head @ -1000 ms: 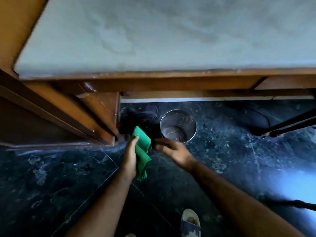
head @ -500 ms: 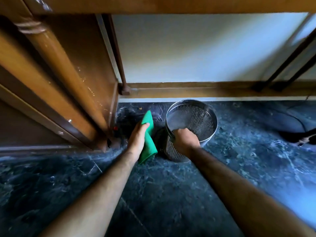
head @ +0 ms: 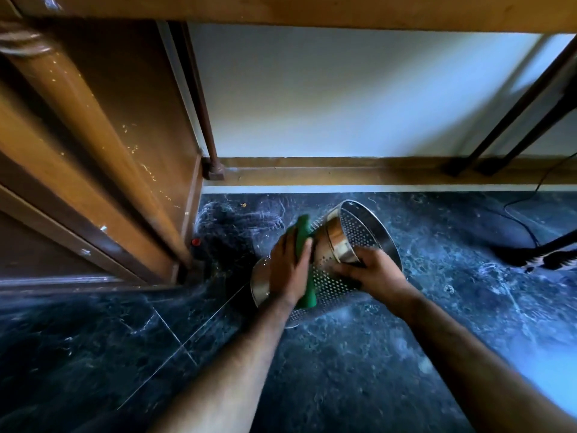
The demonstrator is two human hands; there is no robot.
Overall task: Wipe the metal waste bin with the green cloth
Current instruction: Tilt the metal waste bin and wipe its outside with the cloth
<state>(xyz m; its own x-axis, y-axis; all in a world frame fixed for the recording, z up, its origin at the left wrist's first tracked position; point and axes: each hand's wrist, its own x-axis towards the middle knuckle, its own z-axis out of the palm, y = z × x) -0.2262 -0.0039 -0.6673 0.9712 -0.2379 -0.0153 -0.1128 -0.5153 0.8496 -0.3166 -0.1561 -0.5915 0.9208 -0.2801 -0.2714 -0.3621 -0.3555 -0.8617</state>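
Observation:
The perforated metal waste bin (head: 331, 276) is tilted over above the dark marble floor, its open mouth pointing up and to the right. My right hand (head: 371, 273) grips the bin's rim on the near side. My left hand (head: 288, 270) presses the green cloth (head: 304, 245) flat against the bin's left outer wall. The cloth shows as a narrow green strip beside my palm; most of it is hidden between hand and bin.
A brown wooden cabinet (head: 103, 145) stands close on the left. A white wall with a wooden skirting board (head: 343, 173) runs behind. Dark slanted legs (head: 512, 117) and a thin black cable (head: 524, 226) are at the right. Cobwebs and dust fill the corner (head: 228, 223).
The bin has been lifted and tipped from upright to leaning on its side. My left hand has moved the cloth from beside the bin onto its outer wall.

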